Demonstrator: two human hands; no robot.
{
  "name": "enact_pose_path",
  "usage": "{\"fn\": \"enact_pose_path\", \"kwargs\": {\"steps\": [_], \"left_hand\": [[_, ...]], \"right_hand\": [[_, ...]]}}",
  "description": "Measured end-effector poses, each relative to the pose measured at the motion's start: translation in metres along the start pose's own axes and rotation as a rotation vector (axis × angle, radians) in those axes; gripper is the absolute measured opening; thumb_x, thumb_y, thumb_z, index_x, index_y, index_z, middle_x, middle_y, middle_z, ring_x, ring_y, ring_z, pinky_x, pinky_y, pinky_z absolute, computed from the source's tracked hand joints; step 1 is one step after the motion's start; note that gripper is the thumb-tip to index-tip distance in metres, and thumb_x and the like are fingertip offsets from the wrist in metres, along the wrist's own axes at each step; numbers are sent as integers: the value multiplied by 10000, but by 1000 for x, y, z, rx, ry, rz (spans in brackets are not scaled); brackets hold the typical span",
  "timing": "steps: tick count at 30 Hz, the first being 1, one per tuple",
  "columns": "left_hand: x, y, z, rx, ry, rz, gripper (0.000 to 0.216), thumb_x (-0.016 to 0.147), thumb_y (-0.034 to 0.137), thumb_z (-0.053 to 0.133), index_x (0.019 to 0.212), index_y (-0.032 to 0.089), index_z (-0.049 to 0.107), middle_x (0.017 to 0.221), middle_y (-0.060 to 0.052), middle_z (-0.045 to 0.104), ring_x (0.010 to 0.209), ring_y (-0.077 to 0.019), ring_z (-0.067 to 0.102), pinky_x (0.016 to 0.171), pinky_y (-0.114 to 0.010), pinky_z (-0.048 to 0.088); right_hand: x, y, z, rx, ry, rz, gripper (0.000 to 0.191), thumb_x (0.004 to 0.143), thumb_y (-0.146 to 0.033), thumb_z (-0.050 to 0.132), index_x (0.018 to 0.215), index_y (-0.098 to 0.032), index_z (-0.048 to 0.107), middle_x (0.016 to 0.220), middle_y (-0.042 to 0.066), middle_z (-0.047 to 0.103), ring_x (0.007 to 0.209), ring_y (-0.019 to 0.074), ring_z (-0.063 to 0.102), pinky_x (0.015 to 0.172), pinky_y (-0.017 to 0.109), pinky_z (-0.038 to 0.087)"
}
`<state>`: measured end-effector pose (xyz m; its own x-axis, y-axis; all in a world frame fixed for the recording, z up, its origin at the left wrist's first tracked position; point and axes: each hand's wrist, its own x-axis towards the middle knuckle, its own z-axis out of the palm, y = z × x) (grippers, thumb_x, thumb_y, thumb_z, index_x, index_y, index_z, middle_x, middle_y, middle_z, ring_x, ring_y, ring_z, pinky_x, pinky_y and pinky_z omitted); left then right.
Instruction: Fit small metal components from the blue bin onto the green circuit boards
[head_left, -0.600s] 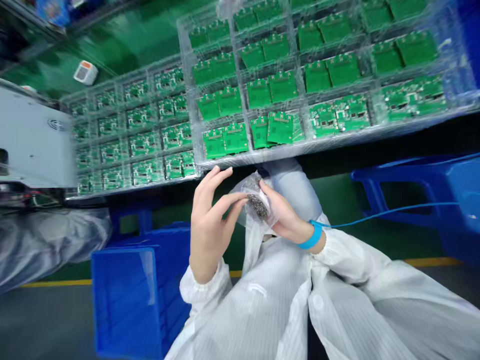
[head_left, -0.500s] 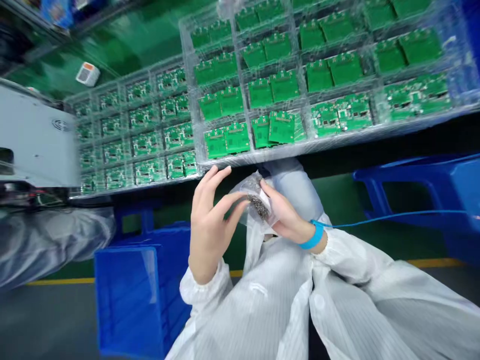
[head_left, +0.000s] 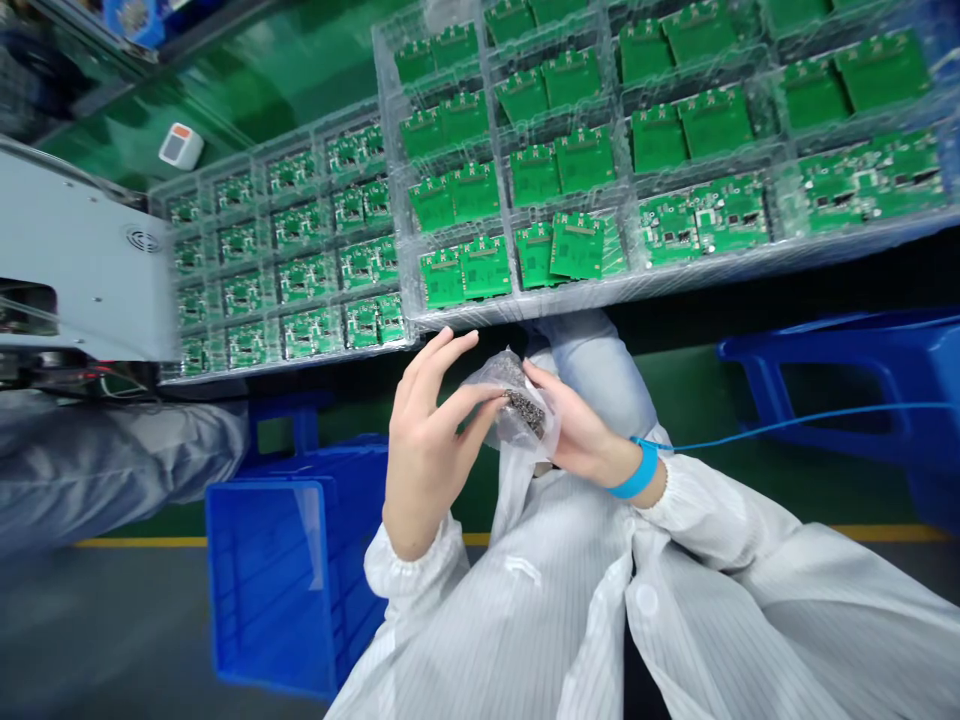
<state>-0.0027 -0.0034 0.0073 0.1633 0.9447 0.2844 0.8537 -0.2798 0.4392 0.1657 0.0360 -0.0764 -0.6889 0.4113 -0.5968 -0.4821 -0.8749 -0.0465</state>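
A clear plastic bag [head_left: 517, 432] with many small dark metal pieces [head_left: 529, 412], perhaps screws, is held over my lap. My right hand [head_left: 581, 430] is closed around the bag from its right side, with a blue wrist strap [head_left: 636, 472] at the wrist. From the left, my left hand [head_left: 435, 440] pinches the bag's edge between thumb and forefinger, beside the dark pieces. Its other fingers stretch upward. Whether a single piece sits in that pinch is too small to tell.
Divided clear trays of green circuit boards [head_left: 577, 160] line the bench beyond my hands. Smaller-celled trays [head_left: 304, 285] and a pale metal box [head_left: 82, 250] stand left. A blue crate [head_left: 270, 590] is below left, a blue stool [head_left: 832, 380] right. A strap cord [head_left: 810, 418] runs right.
The view has shifted slightly. Both hands keep their hold on the bag, and the bag has turned a little, with the dark pieces still inside it.
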Motion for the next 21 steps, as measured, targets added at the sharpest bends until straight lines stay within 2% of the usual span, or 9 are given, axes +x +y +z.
{"fn": "enact_pose_path", "kwargs": {"steps": [3, 8, 12, 13, 15, 17, 18, 19, 21], "left_hand": [[-2, -2, -2, -36, 33, -24, 125, 1075, 170, 809, 1139, 274, 831, 1618, -92, 740, 1627, -344, 635, 1373, -615, 526], [-3, -3, -2, -83, 67, -47, 139, 1079, 157, 804, 1153, 271, 834, 1608, -89, 743, 1616, -329, 646, 1369, -590, 531], [-8, -9, -4, -60, -42, 20, 260, 1161, 245, 702, 1382, 310, 823, 1737, -92, 665, 1697, -323, 562, 1399, -562, 498], [-11, -13, -3, -94, -78, 30, 328, 1193, 304, 649, 1492, 329, 782, 1761, -99, 645, 1704, -322, 556, 1393, -552, 505], [-19, -21, 6, -214, -135, 39, 536, 1190, 567, 611, 1689, 376, 648, 1824, -130, 574, 1698, -356, 566, 1370, -562, 534], [-29, -29, 24, -396, -16, -8, 979, 1043, 801, 706, 1866, 394, 365, 1900, -188, 449, 1718, -425, 532, 1338, -600, 562], [-35, -32, 36, -501, 83, -39, 1234, 943, 896, 744, 1914, 387, 176, 1911, -224, 415, 1716, -455, 527, 1324, -628, 570], [-40, -33, 49, -577, 111, -89, 1388, 860, 962, 762, 1921, 383, 80, 1916, -237, 398, 1724, -470, 509, 1337, -645, 553], [-50, -31, 75, -654, 102, -222, 1386, 849, 943, 811, 1917, 381, 130, 1917, -223, 404, 1748, -466, 467, 1353, -619, 542]], "right_hand": [[-1, -1, 0, -9, -20, 6, 485, 1224, -509, 525, 1049, -198, 855, 912, 52, 862, 910, 206, 828, 916, 324, 642], [1, -1, -4, -32, -66, 8, 400, 1140, -571, 692, 1172, -206, 852, 941, 42, 874, 961, 228, 839, 967, 353, 653], [3, 6, -10, -25, -56, 4, 425, 1066, -618, 789, 1121, -201, 848, 892, 43, 862, 889, 233, 836, 842, 329, 658], [4, 7, -11, -17, -41, -20, 438, 1027, -634, 835, 1102, -203, 845, 887, 39, 860, 865, 222, 833, 794, 303, 646], [8, 9, -14, -33, -11, -77, 456, 961, -639, 917, 1095, -209, 840, 904, 40, 865, 846, 214, 830, 758, 292, 639], [14, 10, -15, -26, 42, -163, 477, 901, -607, 985, 1147, -225, 841, 961, 39, 878, 850, 219, 829, 769, 318, 657], [16, 10, -15, -7, 66, -214, 503, 872, -599, 1011, 1173, -234, 841, 993, 37, 883, 853, 219, 828, 784, 333, 668], [17, 10, -14, 17, 83, -260, 539, 845, -605, 1032, 1191, -238, 842, 1019, 37, 886, 859, 218, 828, 803, 345, 677], [18, 12, -9, 49, 84, -327, 612, 805, -648, 1053, 1198, -228, 847, 1047, 49, 887, 892, 217, 832, 857, 354, 685]]}}
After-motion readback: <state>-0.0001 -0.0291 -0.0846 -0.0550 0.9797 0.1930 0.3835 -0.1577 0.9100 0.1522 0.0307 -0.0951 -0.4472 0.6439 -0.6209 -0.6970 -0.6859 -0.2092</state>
